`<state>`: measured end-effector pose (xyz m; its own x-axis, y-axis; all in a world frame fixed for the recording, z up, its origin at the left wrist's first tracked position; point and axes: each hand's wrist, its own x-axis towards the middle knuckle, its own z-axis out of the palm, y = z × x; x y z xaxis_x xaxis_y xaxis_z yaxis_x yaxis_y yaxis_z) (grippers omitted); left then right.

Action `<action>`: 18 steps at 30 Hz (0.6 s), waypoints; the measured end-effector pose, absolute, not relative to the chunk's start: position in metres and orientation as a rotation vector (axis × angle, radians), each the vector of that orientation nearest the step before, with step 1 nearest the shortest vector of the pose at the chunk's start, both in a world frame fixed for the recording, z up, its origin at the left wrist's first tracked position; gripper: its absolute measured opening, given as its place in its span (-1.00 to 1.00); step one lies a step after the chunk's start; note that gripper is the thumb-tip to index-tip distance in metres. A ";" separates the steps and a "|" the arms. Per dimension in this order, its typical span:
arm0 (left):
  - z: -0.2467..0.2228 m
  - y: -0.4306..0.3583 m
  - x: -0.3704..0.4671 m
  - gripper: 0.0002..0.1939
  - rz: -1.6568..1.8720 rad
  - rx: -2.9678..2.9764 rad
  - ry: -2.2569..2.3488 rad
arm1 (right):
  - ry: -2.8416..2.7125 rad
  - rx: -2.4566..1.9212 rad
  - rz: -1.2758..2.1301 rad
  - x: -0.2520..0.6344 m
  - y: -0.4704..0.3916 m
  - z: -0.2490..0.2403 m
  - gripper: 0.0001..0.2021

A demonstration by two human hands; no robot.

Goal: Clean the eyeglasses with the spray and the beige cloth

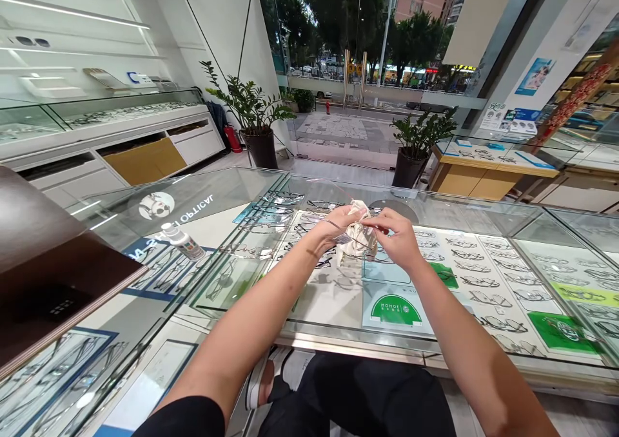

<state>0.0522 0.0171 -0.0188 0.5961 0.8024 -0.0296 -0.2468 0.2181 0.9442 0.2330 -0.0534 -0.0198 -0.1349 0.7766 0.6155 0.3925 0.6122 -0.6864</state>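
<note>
Above the glass counter, my left hand (342,220) is closed on a crumpled cream cloth (358,247) that hangs down below the fingers. Thin dark lines of a pair of eyeglasses (355,238) cross the cloth between my hands; most of the frame is covered. My right hand (395,236) meets the left from the other side, its thumb and forefinger pinched at the eyeglasses against the cloth. Exactly which part the fingertips hold is too small to tell.
Inside the glass counter (333,335) lie rows of eyeglasses (488,282) and a green-and-white card (394,309). A white spray bottle (182,240) stands on the glass at left, near a dark brown panel (62,256). Potted plants (258,147) flank the glass door beyond.
</note>
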 end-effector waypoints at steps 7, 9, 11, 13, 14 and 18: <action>-0.018 0.016 0.047 -0.45 0.656 1.041 0.500 | -1.648 -0.967 0.446 0.229 -0.061 -0.012 -0.85; -0.017 0.015 0.048 -0.45 0.656 1.044 0.511 | -1.644 -0.961 0.463 0.227 -0.063 -0.011 -0.85; -0.017 0.014 0.051 -0.43 0.675 1.051 0.542 | -1.648 -0.951 0.460 0.227 -0.063 -0.011 -0.85; -0.020 0.014 0.055 -0.43 0.727 1.056 0.602 | -1.652 -0.946 0.442 0.226 -0.062 -0.011 -0.84; -0.022 0.015 0.057 -0.44 0.753 1.059 0.632 | -1.649 -0.949 0.432 0.226 -0.062 -0.011 -0.84; -0.030 0.018 0.061 -0.46 0.805 1.052 0.681 | -1.615 -0.993 0.392 0.226 -0.061 -0.012 -0.81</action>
